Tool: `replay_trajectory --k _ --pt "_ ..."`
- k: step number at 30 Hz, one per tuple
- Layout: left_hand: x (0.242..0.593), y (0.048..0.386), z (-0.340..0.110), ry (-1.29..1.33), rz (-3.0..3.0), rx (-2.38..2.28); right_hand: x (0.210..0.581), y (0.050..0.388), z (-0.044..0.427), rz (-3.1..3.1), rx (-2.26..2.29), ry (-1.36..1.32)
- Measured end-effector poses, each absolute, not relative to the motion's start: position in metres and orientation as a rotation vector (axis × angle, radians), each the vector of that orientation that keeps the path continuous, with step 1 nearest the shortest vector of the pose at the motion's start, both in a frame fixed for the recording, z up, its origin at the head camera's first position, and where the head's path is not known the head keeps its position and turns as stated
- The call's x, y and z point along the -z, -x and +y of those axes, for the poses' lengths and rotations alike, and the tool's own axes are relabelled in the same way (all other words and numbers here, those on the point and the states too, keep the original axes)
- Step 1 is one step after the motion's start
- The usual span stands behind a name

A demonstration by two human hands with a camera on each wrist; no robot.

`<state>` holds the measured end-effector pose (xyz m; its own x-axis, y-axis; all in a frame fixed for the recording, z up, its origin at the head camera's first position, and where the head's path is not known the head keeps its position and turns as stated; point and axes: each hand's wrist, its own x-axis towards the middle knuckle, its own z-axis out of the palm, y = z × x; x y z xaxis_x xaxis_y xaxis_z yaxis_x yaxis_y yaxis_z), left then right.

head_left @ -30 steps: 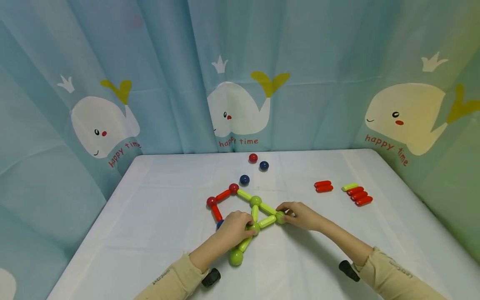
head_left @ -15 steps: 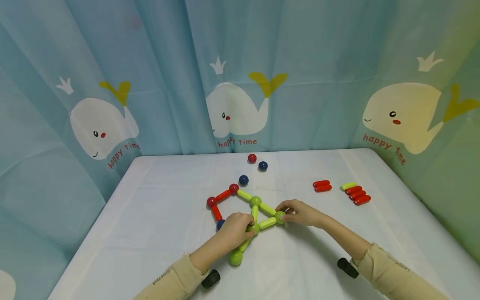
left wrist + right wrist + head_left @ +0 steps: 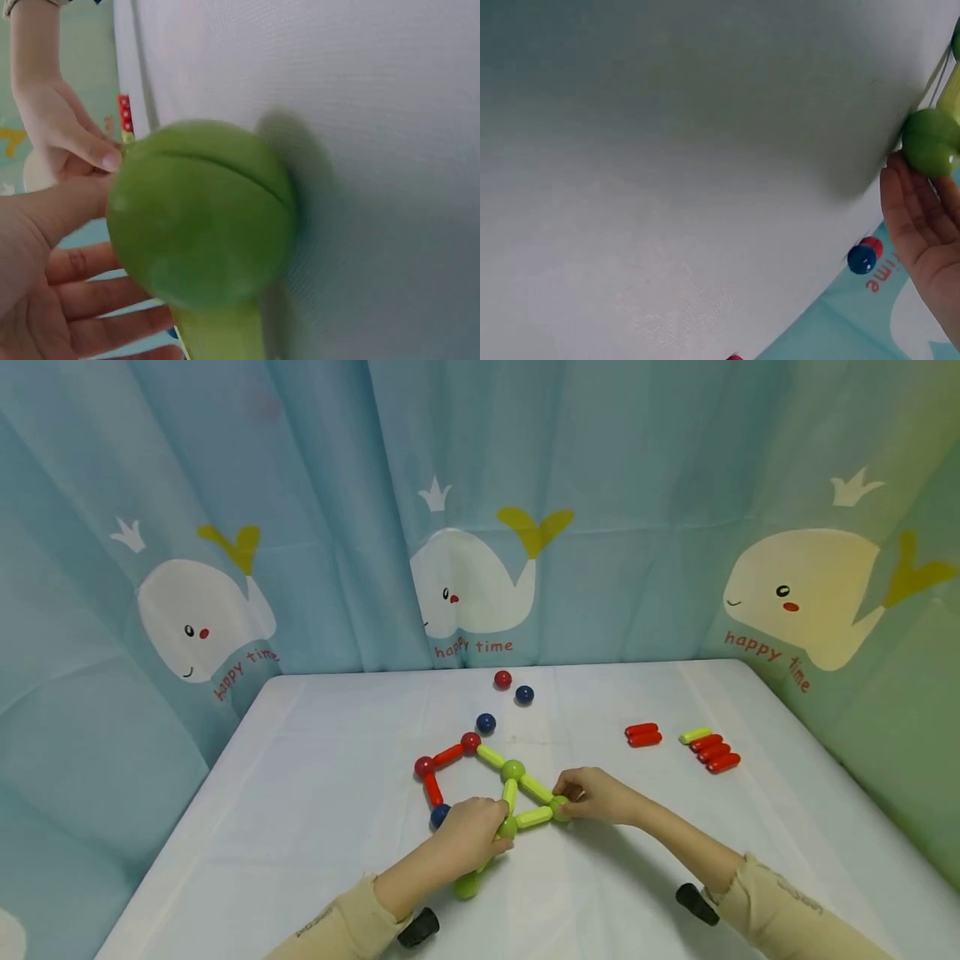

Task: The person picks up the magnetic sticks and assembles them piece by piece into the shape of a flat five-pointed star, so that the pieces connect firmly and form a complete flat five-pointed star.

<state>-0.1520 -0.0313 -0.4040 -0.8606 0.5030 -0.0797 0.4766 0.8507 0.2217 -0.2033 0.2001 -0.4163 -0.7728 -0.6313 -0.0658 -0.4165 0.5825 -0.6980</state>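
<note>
My left hand [image 3: 471, 833] pinches a green ball [image 3: 507, 827] at the near corner of a triangle of green balls and yellow-green rods. At the triangle's right corner my right hand [image 3: 600, 795] holds another green ball [image 3: 559, 808] between thumb and fingers. A third green ball [image 3: 513, 771] tops the triangle. From it a rod runs to red balls, red rods and a dark blue ball [image 3: 440, 816], partly hidden by my left hand. Another green ball [image 3: 202, 217] sits nearest the left wrist camera, on a rod leading off under that hand.
Loose blue balls [image 3: 486, 722] and a red ball [image 3: 502, 679] lie toward the back. Two red rods [image 3: 642, 735] lie right of centre, with a row of red rods [image 3: 715, 752] and one yellow-green rod [image 3: 696, 736] farther right. A whale-print curtain [image 3: 480, 485] hangs behind the table.
Both hands have shifted slightly toward the person, drawing the green triangle with them. The nearest green ball has also moved a little closer. Both grips stay on the same balls.
</note>
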Motion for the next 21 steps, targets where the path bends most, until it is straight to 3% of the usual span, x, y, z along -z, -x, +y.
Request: replay_trajectory --k 21 --pt "0.412 0.143 -0.045 -0.875 2.881 -0.285 0.412 0.181 0.204 2.285 0.971 1.029"
